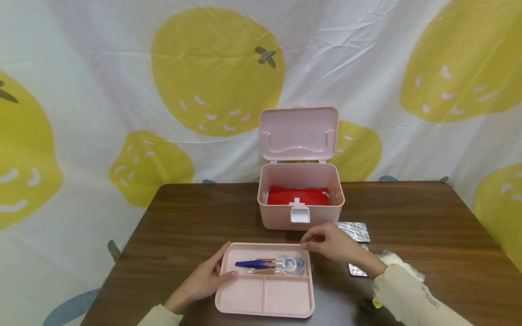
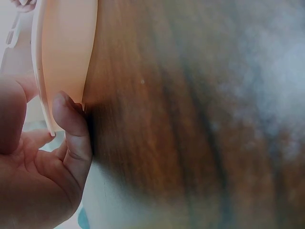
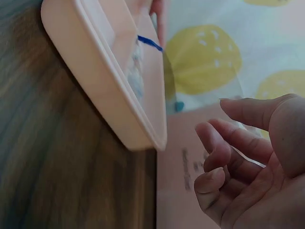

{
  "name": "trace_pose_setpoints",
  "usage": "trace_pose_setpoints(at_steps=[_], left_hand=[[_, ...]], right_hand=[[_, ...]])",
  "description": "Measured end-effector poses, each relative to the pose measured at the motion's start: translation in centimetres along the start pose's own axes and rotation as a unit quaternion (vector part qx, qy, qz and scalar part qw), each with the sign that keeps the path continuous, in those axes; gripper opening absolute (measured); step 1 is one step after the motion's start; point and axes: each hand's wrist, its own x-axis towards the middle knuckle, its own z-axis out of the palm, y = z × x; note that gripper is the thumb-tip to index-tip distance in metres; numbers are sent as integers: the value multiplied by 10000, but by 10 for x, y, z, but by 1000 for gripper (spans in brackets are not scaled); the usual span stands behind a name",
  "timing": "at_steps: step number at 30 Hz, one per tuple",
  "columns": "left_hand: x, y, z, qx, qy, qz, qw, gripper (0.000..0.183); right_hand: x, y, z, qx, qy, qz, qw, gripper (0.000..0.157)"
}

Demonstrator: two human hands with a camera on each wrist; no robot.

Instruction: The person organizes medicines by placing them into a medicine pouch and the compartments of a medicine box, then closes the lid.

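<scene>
Cream right sleeve (image 1: pixel 412 294) foremost, our left hand (image 1: pixel 201 280) is gripping the pink divided tray (image 1: pixel 287 296), long axis left-to-right, by its left rim; we are hovering our empty, loosely curled right hand (image 1: pixel 334 244) beside the far-right corner.

From my end, the one sign I can make out is a white cross (image 1: pixel 297 202) above the latch (image 1: pixel 300 215) on the front of the pink box (image 1: pixel 275 218). Through the right wrist view I get dark lettering (image 3: pixel 186 169) on the box's wall, sideways and too blurred to read. The small dark mark (image 1: pixel 431 299) on the right sleeve (image 1: pixel 409 290) is illegible to me.
</scene>
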Motion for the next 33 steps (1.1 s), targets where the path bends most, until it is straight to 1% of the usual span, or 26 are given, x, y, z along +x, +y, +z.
trace_pose_setpoints(at_steps=[3,6,9,13,16,20,23,27,29,33], left_hand=[[0,-1,1,19,-19,-8,10000,82],[-1,-3,1,-13,-35,24,10000,82],[-1,-4,1,-15,-53,-21,10000,83],[-1,-5,0,11,-53,-49,10000,83],[-1,-4,0,33,-67,-64,10000,83],[0,-4,-1,34,-85,-76,9999,83],[1,-5,-1,51,-74,-73,9999,83],[1,-6,-1,61,-73,-64,9999,82],[2,-6,-1,47,-84,-69,9999,82],[2,-5,-1,3,-78,-40,10000,82]], right_hand=[[-7,4,-13,147,100,0,9998,14],[-14,12,-25,216,142,105,9996,15],[-19,20,-38,280,142,434,9986,16],[-23,30,-54,366,229,781,9960,23],[-27,37,-65,461,321,922,9942,27],[-30,46,-77,712,480,1229,9887,30],[-29,54,-83,772,652,1479,9838,32],[-26,65,-89,463,783,1671,9817,31],[-24,70,-90,321,790,1693,9819,30],[-20,79,-91,36,856,1590,9835,29]])
